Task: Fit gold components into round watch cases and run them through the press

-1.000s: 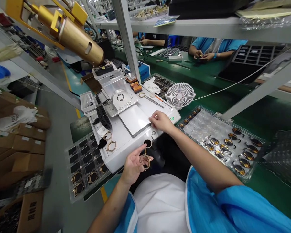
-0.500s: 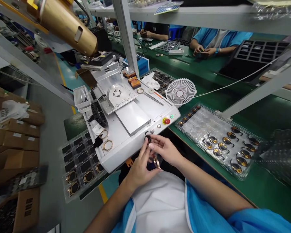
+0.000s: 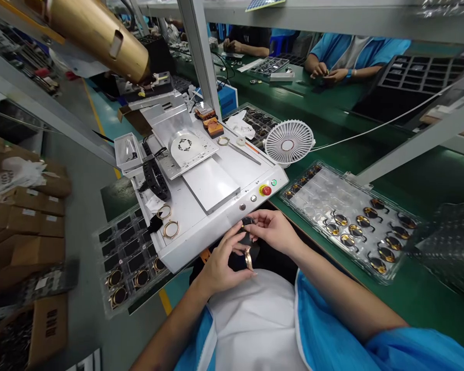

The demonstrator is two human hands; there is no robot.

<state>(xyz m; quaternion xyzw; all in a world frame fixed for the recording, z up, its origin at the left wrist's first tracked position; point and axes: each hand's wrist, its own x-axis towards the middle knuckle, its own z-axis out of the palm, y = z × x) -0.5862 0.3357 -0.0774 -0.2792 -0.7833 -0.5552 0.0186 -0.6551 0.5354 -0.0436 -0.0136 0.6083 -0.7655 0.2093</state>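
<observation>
My left hand (image 3: pixel 222 263) curls around a gold watch-case ring (image 3: pixel 248 259), which stands on edge by the palm. Its upper fingertips also touch a round black disc-like part (image 3: pixel 248 222). My right hand (image 3: pixel 276 230) pinches that black part from the right side, close to the front edge of the white machine (image 3: pixel 193 234). Fingers cover some of the disc, so its full outline is hidden. Two more gold rings (image 3: pixel 170 229) lie on the machine's left front corner, beside a small black piece (image 3: pixel 154 223).
On the right bench lies a clear tray (image 3: pixel 313 198) of round black-and-gold parts. Another tray (image 3: pixel 126 268) sits at left. A white fan (image 3: pixel 289 143), tweezers (image 3: pixel 243 153) and a red stop button (image 3: pixel 266 190) are around the machine. Co-workers sit across the green bench.
The round black part has turned so more of its face shows, and my right hand has shifted slightly right. My left hand keeps the gold ring.
</observation>
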